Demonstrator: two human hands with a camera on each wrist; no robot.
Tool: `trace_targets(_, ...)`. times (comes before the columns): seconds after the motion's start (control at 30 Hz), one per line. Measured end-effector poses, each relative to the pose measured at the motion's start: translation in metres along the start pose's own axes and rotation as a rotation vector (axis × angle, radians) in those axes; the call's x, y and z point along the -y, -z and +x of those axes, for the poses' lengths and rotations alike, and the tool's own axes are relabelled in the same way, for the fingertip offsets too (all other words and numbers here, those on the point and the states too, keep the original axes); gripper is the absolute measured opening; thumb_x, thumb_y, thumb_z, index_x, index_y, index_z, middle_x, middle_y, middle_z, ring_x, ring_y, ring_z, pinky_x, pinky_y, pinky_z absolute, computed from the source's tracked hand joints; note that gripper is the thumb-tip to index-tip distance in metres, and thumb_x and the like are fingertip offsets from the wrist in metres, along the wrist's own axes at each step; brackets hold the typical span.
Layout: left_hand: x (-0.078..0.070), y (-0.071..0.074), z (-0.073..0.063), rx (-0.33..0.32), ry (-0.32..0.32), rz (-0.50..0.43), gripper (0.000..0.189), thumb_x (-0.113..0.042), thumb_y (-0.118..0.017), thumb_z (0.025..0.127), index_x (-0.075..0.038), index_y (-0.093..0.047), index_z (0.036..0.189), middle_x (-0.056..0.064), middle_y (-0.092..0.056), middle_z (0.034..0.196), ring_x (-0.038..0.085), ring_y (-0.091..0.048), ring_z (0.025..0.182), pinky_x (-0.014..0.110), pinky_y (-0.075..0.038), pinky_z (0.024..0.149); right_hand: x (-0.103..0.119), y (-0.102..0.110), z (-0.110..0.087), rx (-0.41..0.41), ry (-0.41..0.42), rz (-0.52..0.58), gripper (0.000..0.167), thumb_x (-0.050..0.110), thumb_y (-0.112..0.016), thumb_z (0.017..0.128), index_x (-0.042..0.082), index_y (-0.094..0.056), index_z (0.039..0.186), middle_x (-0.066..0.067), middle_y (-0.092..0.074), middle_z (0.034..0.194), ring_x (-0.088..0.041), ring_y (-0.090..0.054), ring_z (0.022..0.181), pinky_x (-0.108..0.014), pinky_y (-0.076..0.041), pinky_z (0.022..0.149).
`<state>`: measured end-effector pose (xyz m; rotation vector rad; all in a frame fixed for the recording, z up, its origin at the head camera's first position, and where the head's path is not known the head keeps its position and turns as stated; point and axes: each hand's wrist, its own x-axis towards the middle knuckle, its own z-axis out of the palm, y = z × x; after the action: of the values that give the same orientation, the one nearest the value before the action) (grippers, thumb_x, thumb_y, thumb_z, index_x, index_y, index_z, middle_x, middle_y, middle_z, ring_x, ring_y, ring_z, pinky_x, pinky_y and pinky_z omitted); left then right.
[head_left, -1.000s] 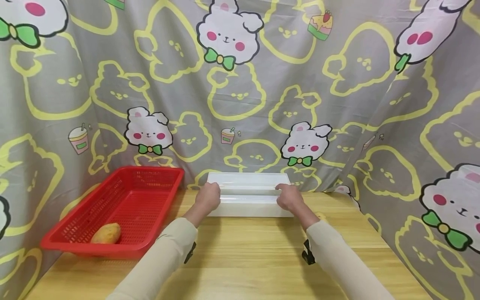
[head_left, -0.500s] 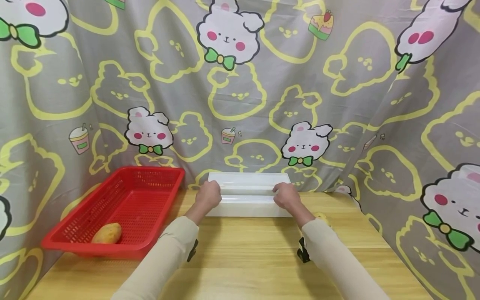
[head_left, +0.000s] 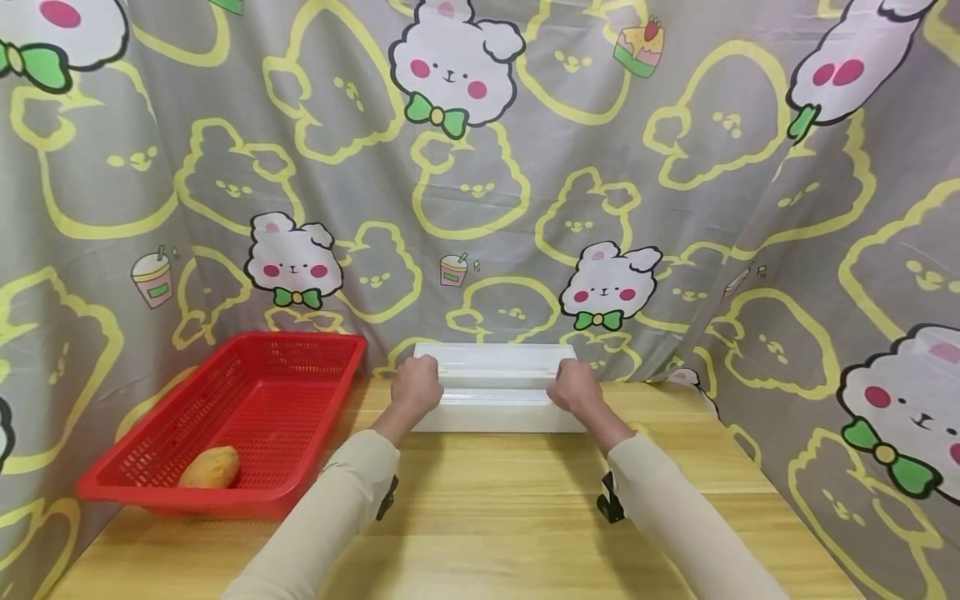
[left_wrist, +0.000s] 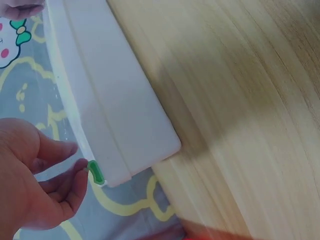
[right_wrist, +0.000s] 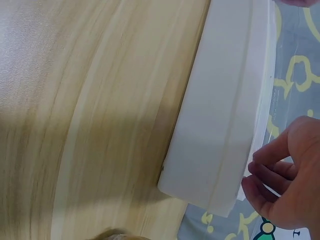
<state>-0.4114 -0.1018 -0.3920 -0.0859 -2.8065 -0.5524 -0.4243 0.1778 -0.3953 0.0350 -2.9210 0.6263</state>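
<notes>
A long white cling film dispenser [head_left: 498, 417] stands at the back of the table, its lid [head_left: 495, 357] raised. My left hand [head_left: 417, 387] is at its left end and my right hand [head_left: 576, 387] at its right end, both with fingers curled. In the left wrist view, the left thumb and fingertips [left_wrist: 79, 165] pinch close beside the box edge, near a small green piece [left_wrist: 96, 172]. In the right wrist view, thumb and fingers [right_wrist: 255, 165] come together at the edge. Faint glints of clear film show along the box; the pinched part is mostly hidden.
A red plastic basket [head_left: 330, 433] stands on the left with a potato [head_left: 211, 467] in it. A yellow thing [head_left: 640, 428] shows partly behind my right forearm. A printed curtain [head_left: 480, 183] hangs right behind the wooden table [head_left: 495, 517].
My right hand's fingers, with the index finger sticking out a second ago, have curled in at the box's right end. The left hand has barely moved; the box stays put.
</notes>
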Motion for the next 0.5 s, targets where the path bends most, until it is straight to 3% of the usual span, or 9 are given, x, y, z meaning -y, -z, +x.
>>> trace_targets(0.27,0.0002,0.0001,0.0024,-0.003,-0.033,-0.021,0.015,0.007,-0.057,0.08,-0.007,-0.06,0.072,0.009,-0.066,0.075,0.034,-0.069,0.083,0.044,-0.055,0.063,-0.0005,-0.0015,-0.0034,-0.07,0.029,-0.036,0.01,-0.001,-0.054,0.075,0.006,-0.06,0.078,-0.01,-0.063,0.08,-0.027,-0.057,0.077,-0.032,-0.045,0.054)
trace_targets(0.5,0.0022,0.0,0.0045,0.003,-0.058,-0.004,0.017,0.009,-0.056,0.078,-0.005,-0.057,0.068,0.014,-0.066,0.076,0.035,-0.068,0.081,0.045,-0.056,0.066,0.0009,-0.0003,-0.0042,-0.03,0.008,-0.013,0.013,-0.003,-0.053,0.076,0.004,-0.057,0.086,-0.012,-0.061,0.083,-0.027,-0.056,0.077,-0.034,-0.045,0.06)
